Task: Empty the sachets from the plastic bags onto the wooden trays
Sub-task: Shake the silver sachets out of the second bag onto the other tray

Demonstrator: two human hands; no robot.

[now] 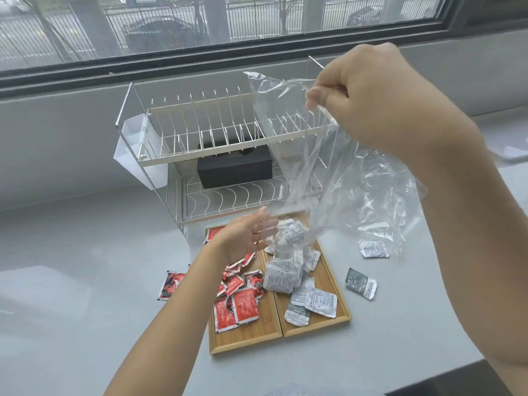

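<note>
My right hand [368, 95] pinches the top of a clear plastic bag [328, 172] and holds it high above the right wooden tray [334, 321]. White and grey sachets [285, 270] hang in the bag's lower end and lie piled on that tray. My left hand [243, 238] is open, palm toward the bag's lower end, fingers touching the plastic. Red sachets [240, 304] cover the left wooden tray [245, 341]. One red sachet [170, 284] lies on the counter left of the trays. Two grey sachets [373, 248] [361, 282] lie on the counter to the right.
A white wire dish rack [217, 130] stands behind the trays, with a black box [234, 167] on its lower shelf and a white plastic cup holder [137, 152] on its left side. The grey counter [85, 281] runs under a window.
</note>
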